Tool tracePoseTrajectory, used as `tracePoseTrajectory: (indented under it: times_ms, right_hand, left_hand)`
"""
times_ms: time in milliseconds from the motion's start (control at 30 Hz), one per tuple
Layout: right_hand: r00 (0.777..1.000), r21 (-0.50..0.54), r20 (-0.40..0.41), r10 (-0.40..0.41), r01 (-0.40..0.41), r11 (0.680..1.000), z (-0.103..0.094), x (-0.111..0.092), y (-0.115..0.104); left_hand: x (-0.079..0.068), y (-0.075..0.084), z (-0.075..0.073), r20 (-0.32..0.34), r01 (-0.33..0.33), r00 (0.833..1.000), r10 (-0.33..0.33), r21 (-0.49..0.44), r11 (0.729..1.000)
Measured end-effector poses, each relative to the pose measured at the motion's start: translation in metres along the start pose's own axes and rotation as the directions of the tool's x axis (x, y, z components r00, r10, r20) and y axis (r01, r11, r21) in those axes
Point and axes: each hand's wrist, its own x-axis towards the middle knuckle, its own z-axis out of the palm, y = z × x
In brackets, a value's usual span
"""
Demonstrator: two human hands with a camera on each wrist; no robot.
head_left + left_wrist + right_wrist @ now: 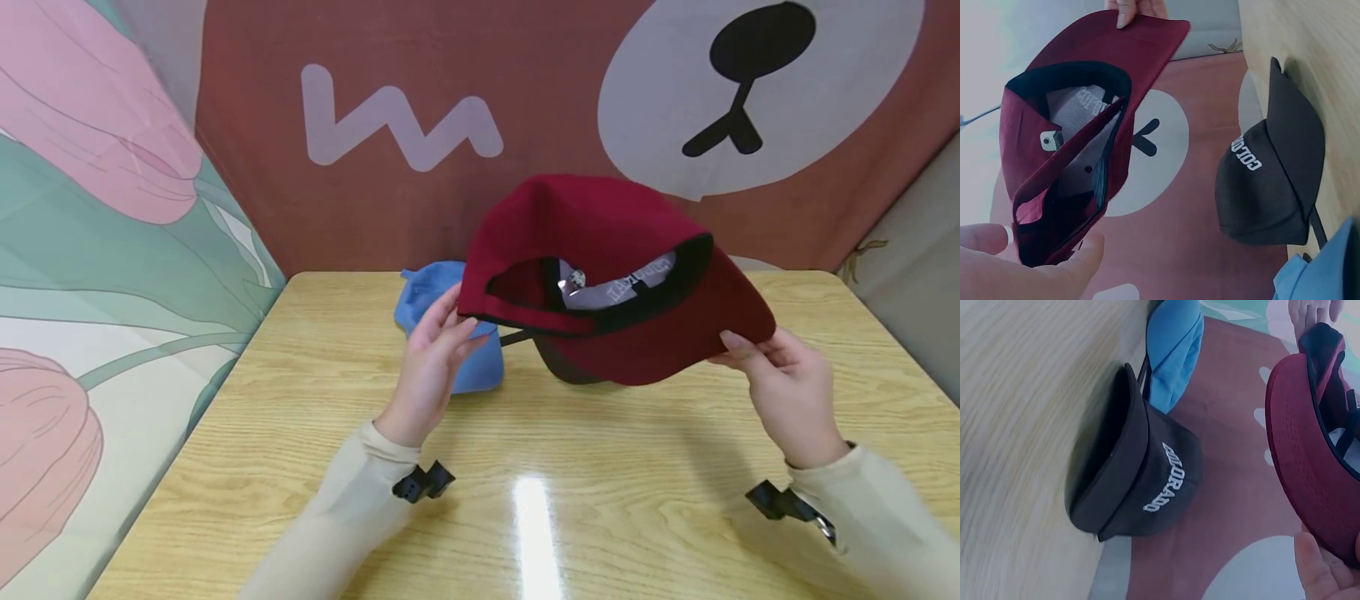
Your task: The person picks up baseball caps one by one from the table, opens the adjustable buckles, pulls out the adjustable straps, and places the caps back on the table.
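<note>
Both hands hold a dark red baseball cap (600, 208) up above the table, tilted so its underside and dark inner band show. My left hand (427, 358) pinches the back edge, by the strap opening. At the other end my right hand (795, 392) pinches the brim between thumb and fingers. Behind it on the table sits a black cap (1166, 475) with white COLORADO lettering, mostly hidden by the red cap in the head view. A blue cap (480, 367) lies beside the black one, partly behind my left hand.
The wooden table (600, 500) has a bright light reflection near its front. A brown cloth (375, 208) with a bear face hangs behind the table's far edge. Flower-patterned cloth (135, 275) stands along the left side, and a grey cloth (915, 250) on the right.
</note>
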Motion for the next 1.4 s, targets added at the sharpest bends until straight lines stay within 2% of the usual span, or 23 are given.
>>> tracePoseTrajectory:
  times_ms: [167,367,600,833,967,1133,1267,1400]
  right_hand:
    - [0.997,-0.14,-0.071,-0.019,0.009,0.99,-0.01,-0.003,-0.006]
    - [0.989,-0.356,-0.146,-0.037,-0.018,0.934,-0.021,-0.007,-0.01]
    - [0.987,-0.457,-0.144,-0.072,-0.002,0.89,-0.034,-0.01,-0.011]
    - [0.976,-0.58,-0.169,-0.138,0.015,0.814,-0.048,-0.012,-0.011]
    - [0.97,-0.575,-0.212,-0.122,-0.023,0.818,-0.055,-0.012,-0.012]
    - [0.961,-0.493,-0.271,-0.06,-0.086,0.866,-0.064,-0.011,-0.012]
    - [0.955,-0.447,-0.28,-0.099,-0.038,0.894,-0.07,-0.009,-0.011]
    - [0.952,-0.462,-0.27,-0.146,0.005,0.887,-0.075,-0.008,-0.01]
  left_hand:
    - [-0.005,-0.002,-0.004,0.009,0.023,1.0,-0.023,0.051,0.998]
    - [-0.012,-0.003,-0.011,0.019,0.046,0.999,-0.047,0.077,0.996]
    - [-0.016,-0.008,-0.018,-0.004,0.065,0.998,-0.065,0.1,0.993]
    - [-0.019,-0.013,-0.024,-0.007,0.059,0.998,-0.059,0.164,0.985]
    - [-0.02,-0.014,-0.025,-0.011,0.033,0.999,-0.031,0.242,0.97]
    - [-0.022,-0.015,-0.027,-0.016,0.02,1.0,-0.016,0.318,0.948]
    - [-0.022,-0.015,-0.028,-0.018,0.024,1.0,-0.019,0.331,0.943]
    - [-0.02,-0.017,-0.029,-0.022,0.026,1.0,-0.019,0.345,0.938]
